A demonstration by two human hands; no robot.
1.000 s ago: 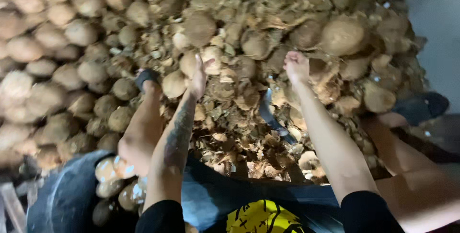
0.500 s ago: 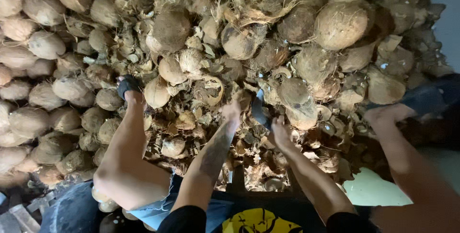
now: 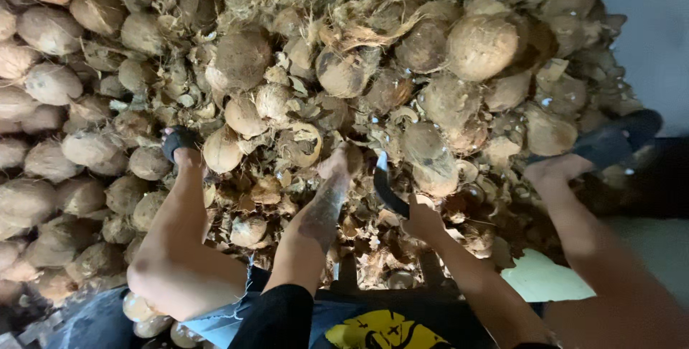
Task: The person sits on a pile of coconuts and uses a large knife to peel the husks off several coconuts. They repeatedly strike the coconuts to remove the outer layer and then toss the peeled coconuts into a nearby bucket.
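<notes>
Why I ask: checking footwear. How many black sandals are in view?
2: one black sandal on the left foot, against the husked brown coconuts at left; the other on the right foot, at the pile's right edge. None seems hidden.

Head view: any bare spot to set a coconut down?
Only the pale floor patch between the right leg and right hand, which grips a curved blade. Around the left hand, the coconut pile and husk scraps crowd everything.
</notes>
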